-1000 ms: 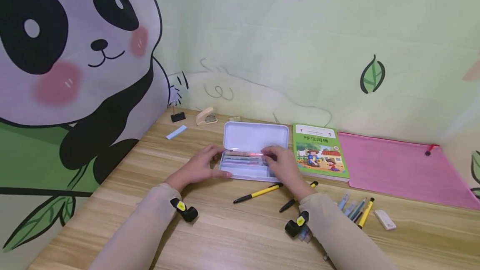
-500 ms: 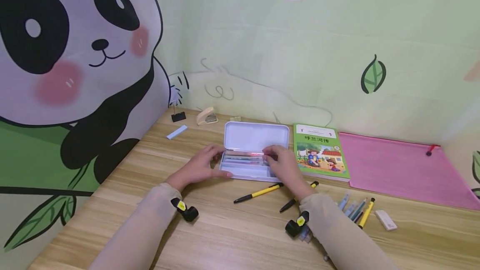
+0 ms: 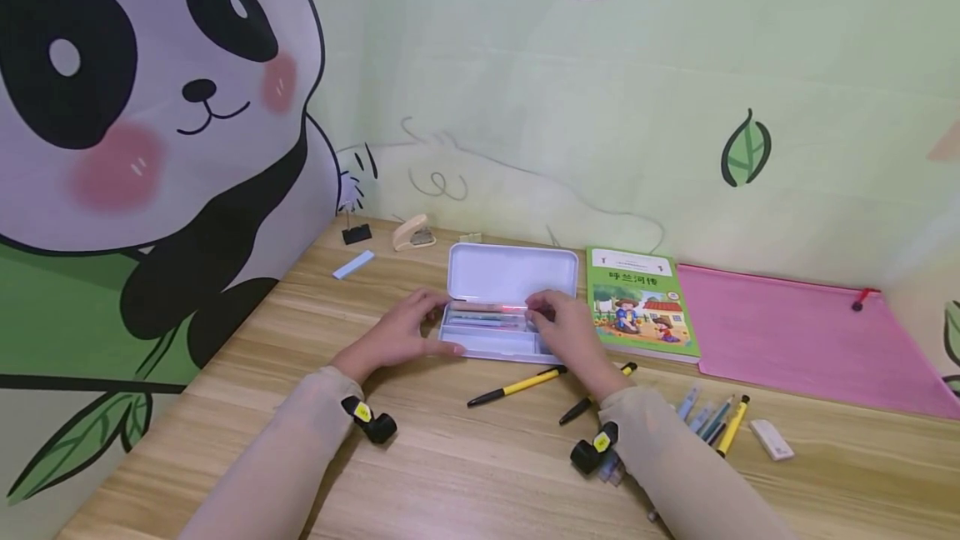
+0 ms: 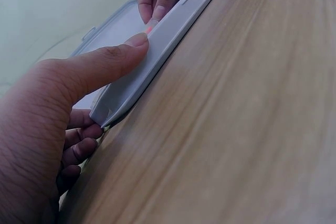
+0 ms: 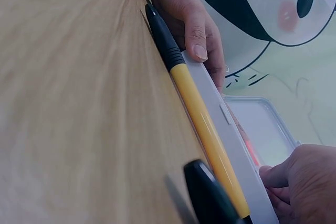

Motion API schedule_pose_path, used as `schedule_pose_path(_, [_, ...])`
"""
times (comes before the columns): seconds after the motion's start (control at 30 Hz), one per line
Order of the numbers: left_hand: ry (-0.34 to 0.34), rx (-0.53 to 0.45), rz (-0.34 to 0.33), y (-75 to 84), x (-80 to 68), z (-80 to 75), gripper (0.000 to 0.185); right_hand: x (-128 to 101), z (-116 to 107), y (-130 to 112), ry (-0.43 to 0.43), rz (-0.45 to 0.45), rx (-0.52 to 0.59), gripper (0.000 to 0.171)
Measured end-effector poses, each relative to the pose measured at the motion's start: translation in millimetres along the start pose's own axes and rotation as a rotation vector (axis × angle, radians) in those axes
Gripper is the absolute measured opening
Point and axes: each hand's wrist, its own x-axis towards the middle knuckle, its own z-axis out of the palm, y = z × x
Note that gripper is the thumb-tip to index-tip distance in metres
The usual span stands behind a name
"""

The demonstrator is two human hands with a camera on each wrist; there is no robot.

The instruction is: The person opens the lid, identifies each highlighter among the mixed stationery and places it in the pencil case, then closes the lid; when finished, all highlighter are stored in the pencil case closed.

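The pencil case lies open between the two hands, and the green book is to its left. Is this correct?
Not quite: in the head view, the green book is to the right of the pencil case, which does lie open between the left hand and the right hand.

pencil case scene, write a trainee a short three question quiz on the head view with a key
1. True or false: the pencil case is open.
2. Which hand is nearer the green book?
3. Fill in the gap: the green book lies between the pencil case and the pink ____.

Key:
1. True
2. The right hand
3. pouch
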Motion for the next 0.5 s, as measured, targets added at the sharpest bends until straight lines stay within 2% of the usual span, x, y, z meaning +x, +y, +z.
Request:
schedule_pose_path(0.33, [0.002,0.008,0.011,-0.7,1.3,0.1,0.097,-0.1,-3.7,-3.4,0.005,-0.010,0.025,0.016])
schedule_pose_path(0.5, [0.003,0.009,0.012,0.2,0.2,0.0,0.095,0.5,-13.7,-14.6,0.018,-0.053,0.074,0.018])
